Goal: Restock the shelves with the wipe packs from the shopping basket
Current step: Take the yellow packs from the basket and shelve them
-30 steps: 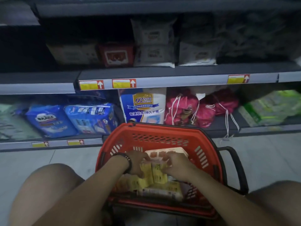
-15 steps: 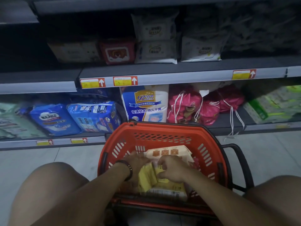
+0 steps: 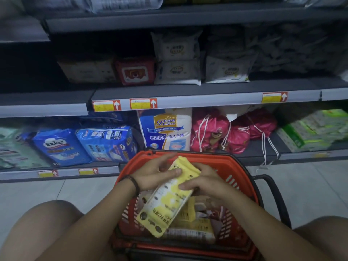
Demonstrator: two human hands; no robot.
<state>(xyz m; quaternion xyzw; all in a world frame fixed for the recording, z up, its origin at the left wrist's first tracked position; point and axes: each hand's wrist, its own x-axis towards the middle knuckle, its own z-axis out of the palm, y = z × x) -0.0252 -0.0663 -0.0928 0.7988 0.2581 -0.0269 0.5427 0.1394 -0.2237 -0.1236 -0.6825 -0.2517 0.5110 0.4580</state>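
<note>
Both hands hold a yellow wipe pack (image 3: pixel 167 202) tilted above a red shopping basket (image 3: pixel 216 157) that stands on the tiled floor (image 3: pixel 56 191). The left hand (image 3: pixel 154 175), a dark bracelet on its wrist, pinches the pack near its upper end with the thumb on top. The right hand (image 3: pixel 206 182) grips the pack's right edge, its fingers (image 3: pixel 185 186) lying across the face. More packs (image 3: pixel 190 230) lie in the basket below. Behind it, the middle shelf (image 3: pixel 207 101) carries white wipe packs (image 3: pixel 177 72) beside a red pack (image 3: pixel 135 71). The lower shelf holds blue bags (image 3: pixel 105 144), a white-and-blue bag (image 3: pixel 165 129), pink drawstring bags (image 3: pixel 212 132) and green packs (image 3: pixel 310 129).
</note>
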